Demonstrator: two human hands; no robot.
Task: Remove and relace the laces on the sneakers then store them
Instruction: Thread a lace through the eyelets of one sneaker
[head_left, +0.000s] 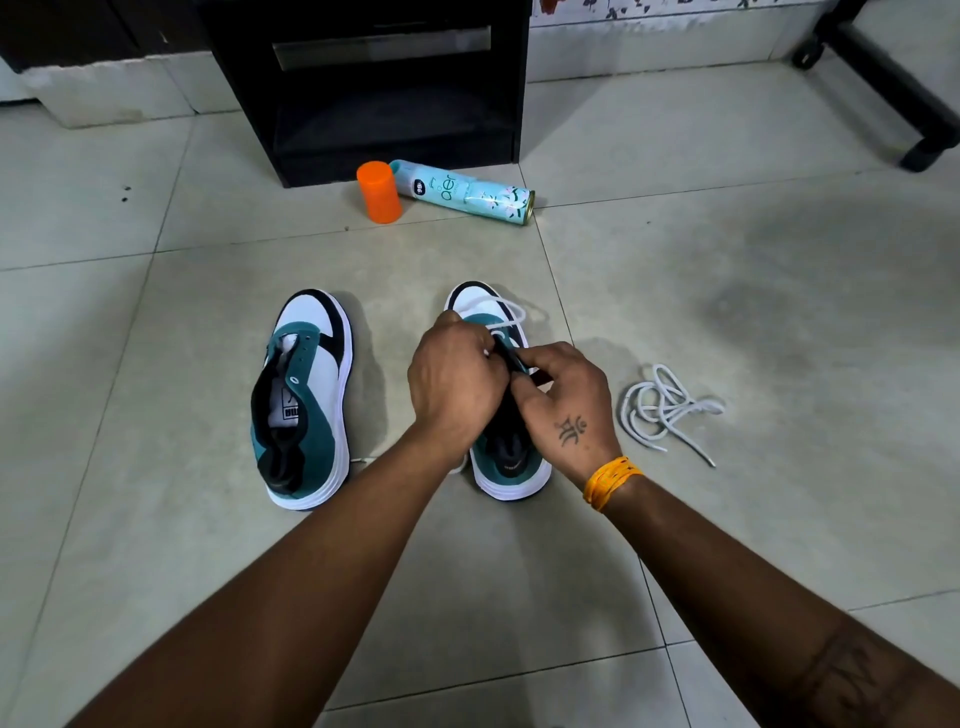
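Two teal, white and black sneakers stand on the tiled floor, toes pointing away from me. The left sneaker (306, 400) has no lace in it. Over the right sneaker (511, 467) both my hands work at the eyelets. My left hand (454, 384) pinches the white lace (511, 312), which loops over the toe. My right hand (566, 400) grips the sneaker's black tongue and eyelet edge. A second white lace (667, 410) lies loose in a heap on the floor to the right of the shoes.
An orange cap (379, 192) stands beside a light-blue spray can (467, 192) lying on its side, both in front of a black cabinet (374, 88). A black furniture leg (893, 88) runs along the far right.
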